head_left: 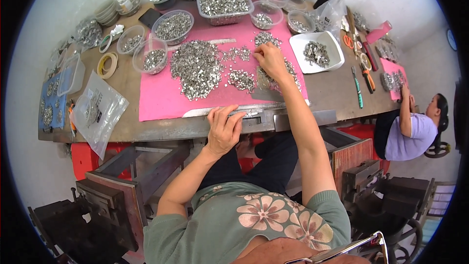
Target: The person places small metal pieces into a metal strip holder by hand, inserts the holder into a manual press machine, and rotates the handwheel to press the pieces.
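Metal pieces (197,68), small, silvery: one large heap and several lesser ones on a pink mat (156,100), laid over the tabletop (327,93). Right hand (268,60): fingers bent, tips drawn together at the small heaps, mat's right half; cannot tell whether a piece is gripped. Left hand (224,129): fingers loosely curled, mat's front edge; grip likewise unclear. White tray (299,50): right of mat, holding further pieces.

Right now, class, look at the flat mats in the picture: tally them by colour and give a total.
Pink: 2 (a large mat beneath the right hand; a small mat at the far right)
Blue: 1 (a blue mat at the far left)
Total: 3
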`<state>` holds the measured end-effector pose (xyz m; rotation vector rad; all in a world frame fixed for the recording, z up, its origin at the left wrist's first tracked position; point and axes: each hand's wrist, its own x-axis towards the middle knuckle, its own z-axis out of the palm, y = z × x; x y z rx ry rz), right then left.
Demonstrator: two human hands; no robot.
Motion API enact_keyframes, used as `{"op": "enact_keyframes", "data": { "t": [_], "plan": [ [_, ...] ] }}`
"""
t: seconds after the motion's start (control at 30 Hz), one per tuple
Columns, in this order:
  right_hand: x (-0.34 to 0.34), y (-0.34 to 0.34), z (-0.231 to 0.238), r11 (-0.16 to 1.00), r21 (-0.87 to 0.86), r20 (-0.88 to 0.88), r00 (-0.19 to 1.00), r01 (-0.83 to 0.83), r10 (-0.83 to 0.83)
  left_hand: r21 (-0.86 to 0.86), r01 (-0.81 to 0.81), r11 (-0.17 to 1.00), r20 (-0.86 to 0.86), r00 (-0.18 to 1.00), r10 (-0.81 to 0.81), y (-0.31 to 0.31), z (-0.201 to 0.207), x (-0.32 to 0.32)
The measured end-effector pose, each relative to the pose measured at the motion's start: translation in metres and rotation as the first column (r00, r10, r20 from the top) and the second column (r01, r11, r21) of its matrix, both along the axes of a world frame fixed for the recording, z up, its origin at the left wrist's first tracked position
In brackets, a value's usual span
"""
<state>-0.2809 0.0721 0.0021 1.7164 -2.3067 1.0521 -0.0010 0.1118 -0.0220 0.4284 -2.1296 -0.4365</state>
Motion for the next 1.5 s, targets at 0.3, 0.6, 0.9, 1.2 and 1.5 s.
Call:
{"op": "enact_keyframes", "data": {
  "t": [0.3,0.6,0.9,1.2,1.5],
  "plan": [
    [0.054,0.058,0.026,0.983,-0.036,0.271,0.945,-0.178,0.181,0.017,-0.026,1.0,-0.034,0.999,0.027,-0.006,0.001,-0.001],
    [0.114,0.127,0.01,0.95,-0.148,0.258,0.916,-0.276,0.307,0.015,-0.033,0.999,-0.023,0.999,0.033,-0.002,0.0,-0.004],
    [0.12,0.124,0.01,0.957,-0.144,0.143,0.951,-0.253,0.273,0.037,-0.021,0.999,-0.034,0.999,0.023,-0.002,-0.001,-0.004],
    [0.13,0.126,0.01,0.952,-0.123,-0.193,0.948,-0.279,0.253,0.032,-0.008,0.999,-0.041,0.999,0.009,-0.002,-0.002,-0.003],
    [0.104,0.144,0.007,0.966,-0.175,0.049,0.978,-0.192,0.203,0.064,0.033,0.997,0.05,0.998,-0.037,-0.024,0.034,-0.023]
  ]
}}
